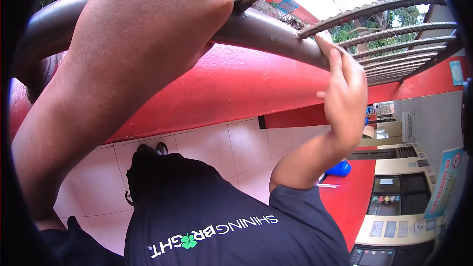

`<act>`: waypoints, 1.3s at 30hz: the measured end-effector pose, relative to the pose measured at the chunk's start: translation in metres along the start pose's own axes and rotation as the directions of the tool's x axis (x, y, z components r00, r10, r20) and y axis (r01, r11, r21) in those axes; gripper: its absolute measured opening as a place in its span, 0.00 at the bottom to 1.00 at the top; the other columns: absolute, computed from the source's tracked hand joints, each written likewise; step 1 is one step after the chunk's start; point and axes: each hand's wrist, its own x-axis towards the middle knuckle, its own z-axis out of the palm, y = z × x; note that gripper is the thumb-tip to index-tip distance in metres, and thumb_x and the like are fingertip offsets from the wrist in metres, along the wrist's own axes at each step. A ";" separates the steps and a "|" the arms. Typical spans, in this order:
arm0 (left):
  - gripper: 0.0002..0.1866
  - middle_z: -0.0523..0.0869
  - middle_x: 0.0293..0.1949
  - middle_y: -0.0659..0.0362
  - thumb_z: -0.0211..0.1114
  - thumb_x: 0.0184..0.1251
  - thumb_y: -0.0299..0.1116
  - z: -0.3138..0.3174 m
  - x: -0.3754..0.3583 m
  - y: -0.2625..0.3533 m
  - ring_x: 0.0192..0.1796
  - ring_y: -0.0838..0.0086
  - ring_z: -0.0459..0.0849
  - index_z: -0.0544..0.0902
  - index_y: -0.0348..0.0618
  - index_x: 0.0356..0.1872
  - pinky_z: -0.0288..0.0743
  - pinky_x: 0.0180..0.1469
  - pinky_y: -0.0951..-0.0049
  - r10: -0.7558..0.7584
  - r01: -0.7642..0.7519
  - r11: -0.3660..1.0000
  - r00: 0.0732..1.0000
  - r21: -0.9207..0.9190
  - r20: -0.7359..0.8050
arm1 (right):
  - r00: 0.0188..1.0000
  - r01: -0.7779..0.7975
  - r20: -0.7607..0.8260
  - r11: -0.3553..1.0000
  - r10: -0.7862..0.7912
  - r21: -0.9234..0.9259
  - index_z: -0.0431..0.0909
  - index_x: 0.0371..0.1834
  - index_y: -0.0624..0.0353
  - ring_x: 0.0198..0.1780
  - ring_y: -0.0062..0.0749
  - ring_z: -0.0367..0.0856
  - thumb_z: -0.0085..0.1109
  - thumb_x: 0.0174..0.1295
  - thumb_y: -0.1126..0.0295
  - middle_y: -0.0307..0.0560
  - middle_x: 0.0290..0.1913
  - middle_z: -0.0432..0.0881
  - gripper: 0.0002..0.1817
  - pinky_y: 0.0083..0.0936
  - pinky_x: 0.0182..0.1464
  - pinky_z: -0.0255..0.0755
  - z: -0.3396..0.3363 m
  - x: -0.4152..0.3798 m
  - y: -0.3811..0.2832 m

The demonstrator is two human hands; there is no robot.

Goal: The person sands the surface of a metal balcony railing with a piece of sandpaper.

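Observation:
A thick grey-brown metal railing pipe (276,34) crosses the top of the head view, with ribbed metal bars (379,11) joined to it. My left hand (167,7) is large at the upper left, closed around the pipe. Its fingertips are hidden behind the pipe, and the thumb shows just below it. Farther along to the right, my right hand (347,93) has its fingers bent over the same pipe, near the base of a ribbed bar. The thumb of that hand points left, apart from the pipe.
Below the railing runs a red painted ledge (236,83). Pale floor tiles (246,143) and my feet lie under my dark shirt (221,216). A blue bottle (339,169) is on a red surface at right. A no-smoking banner (443,182) hangs by windows.

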 end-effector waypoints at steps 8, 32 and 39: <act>0.16 0.87 0.30 0.50 0.78 0.60 0.36 -0.010 0.000 -0.006 0.37 0.53 0.91 0.79 0.39 0.38 0.84 0.43 0.54 0.033 -0.029 0.996 0.999 -0.080 0.039 | 0.995 -0.088 -0.057 0.996 0.088 0.001 0.88 0.56 0.63 0.54 0.66 0.85 0.47 0.82 0.66 0.68 0.49 0.88 0.19 0.52 0.59 0.75 0.001 -0.006 -0.007; 0.20 0.85 0.31 0.50 0.77 0.64 0.44 -0.021 0.004 0.000 0.36 0.52 0.89 0.80 0.39 0.41 0.83 0.40 0.52 0.018 -0.006 0.997 0.988 -0.082 0.153 | 0.973 -0.085 -0.195 0.979 0.121 0.185 0.87 0.61 0.58 0.52 0.61 0.90 0.56 0.78 0.72 0.69 0.47 0.88 0.14 0.42 0.51 0.82 -0.025 -0.035 -0.019; 0.22 0.85 0.32 0.50 0.79 0.63 0.46 -0.022 0.004 0.001 0.36 0.51 0.89 0.80 0.39 0.41 0.83 0.42 0.52 0.004 0.010 0.997 0.984 -0.076 0.180 | 0.994 -0.103 -0.041 0.995 0.102 -0.019 0.88 0.57 0.52 0.46 0.67 0.87 0.52 0.82 0.61 0.67 0.41 0.88 0.15 0.56 0.46 0.80 0.019 -0.001 0.006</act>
